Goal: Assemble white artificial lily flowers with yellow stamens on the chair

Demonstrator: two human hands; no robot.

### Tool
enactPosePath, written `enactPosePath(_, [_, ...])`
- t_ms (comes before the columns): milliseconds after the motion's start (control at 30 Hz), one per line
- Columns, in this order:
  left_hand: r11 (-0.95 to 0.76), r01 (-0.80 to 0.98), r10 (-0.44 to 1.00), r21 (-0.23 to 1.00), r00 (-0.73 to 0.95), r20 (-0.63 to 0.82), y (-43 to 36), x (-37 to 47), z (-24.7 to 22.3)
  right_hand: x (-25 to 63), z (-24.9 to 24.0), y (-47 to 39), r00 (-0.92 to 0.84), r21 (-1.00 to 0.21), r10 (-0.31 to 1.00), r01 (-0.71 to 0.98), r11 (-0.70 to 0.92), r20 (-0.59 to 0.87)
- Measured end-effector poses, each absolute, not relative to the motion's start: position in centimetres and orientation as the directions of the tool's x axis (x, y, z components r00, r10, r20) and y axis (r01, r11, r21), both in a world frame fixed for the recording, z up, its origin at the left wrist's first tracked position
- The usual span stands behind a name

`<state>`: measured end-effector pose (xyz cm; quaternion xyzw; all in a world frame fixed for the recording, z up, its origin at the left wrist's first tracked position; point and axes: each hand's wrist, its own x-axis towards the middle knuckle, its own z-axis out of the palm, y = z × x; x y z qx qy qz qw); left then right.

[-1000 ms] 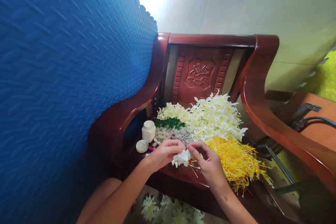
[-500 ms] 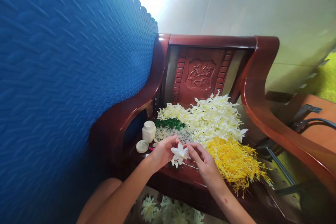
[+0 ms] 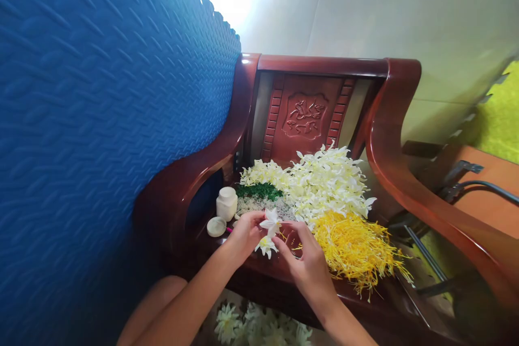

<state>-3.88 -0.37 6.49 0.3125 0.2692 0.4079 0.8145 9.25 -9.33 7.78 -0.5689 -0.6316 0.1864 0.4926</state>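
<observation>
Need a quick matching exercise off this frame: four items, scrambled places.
Items
1. White, squat, open-topped jar
2. Dark green, fine-textured pile
3. Heap of thin yellow strands
4. Small white petalled flowers

Places
A. Between left hand and right hand
B. Just behind the pale round lid-like piece
C. Nearest the glossy red-brown wooden right armrest
D. Just behind the pale wispy pile

Pairs: 1-B, 2-D, 3-C, 4-A
</observation>
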Motion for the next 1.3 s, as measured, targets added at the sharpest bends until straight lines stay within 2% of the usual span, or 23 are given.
enactPosePath(167, [0.472, -0.489, 0.826, 0.733, 0.536, -0.175, -1.0, -3.2, 6.5, 10.2, 7.0, -7.5, 0.357, -0.896, 0.860, 0.386, 0.219, 0.364])
enactPosePath(267, [0.375, -0.429, 0.882, 0.822, 0.437, -0.175, -0.8, -2.9, 6.4, 11.4, 7.3, -6.7, 0.411, -0.936, 0.854, 0.281, 0.214, 0.319])
enactPosePath(400, [0.096, -0.221, 0.976, 0.971, 0.211, -0.048, -0.3, -2.8, 5.9, 12.8, 7.6, -6.3, 0.438, -0.955, 0.851, 0.197, 0.222, 0.288])
enactPosePath(533, [-0.042, 0.034, 0.952, 0.999, 0.306, 0.030, -0.8, -3.5, 5.8, 13.8, 7.4, -6.1, 0.483, -0.965, 0.836, 0.159, 0.210, 0.261])
enactPosePath(667, [-0.125, 0.227, 0.942, 0.966, 0.331, 0.044, -2.0, -4.1, 6.2, 14.6, 7.4, -5.9, 0.529, -0.965, 0.808, 0.185, 0.188, 0.259])
enactPosePath(933, [-0.187, 0.266, 0.942, 0.946, 0.321, 0.096, -2.9, -4.0, 7.6, 15.9, 7.3, -5.8, 0.527, -0.926, 0.772, 0.312, 0.215, 0.357])
enactPosePath(1067, [-0.288, 0.292, 0.938, 0.912, 0.279, 0.207, -2.2, -3.0, 7.9, 15.5, 7.5, -5.8, 0.509, -0.921, 0.782, 0.329, 0.209, 0.360])
enactPosePath(1133, [-0.352, 0.425, 0.926, 0.834, 0.289, 0.243, -1.9, -2.5, 7.9, 15.3, 7.8, -5.7, 0.484, -0.909, 0.787, 0.347, 0.228, 0.382])
enactPosePath(1200, [-0.394, 0.589, 0.917, 0.706, 0.305, 0.256, -1.5, -2.1, 7.6, 15.2, 8.1, -5.5, 0.452, -0.899, 0.797, 0.363, 0.246, 0.401])
enactPosePath(1300, [-0.531, 0.609, 0.845, 0.589, 0.429, 0.318, -0.8, -1.9, 7.2, 15.3, 8.2, -4.8, 0.402, -0.895, 0.822, 0.360, 0.263, 0.404])
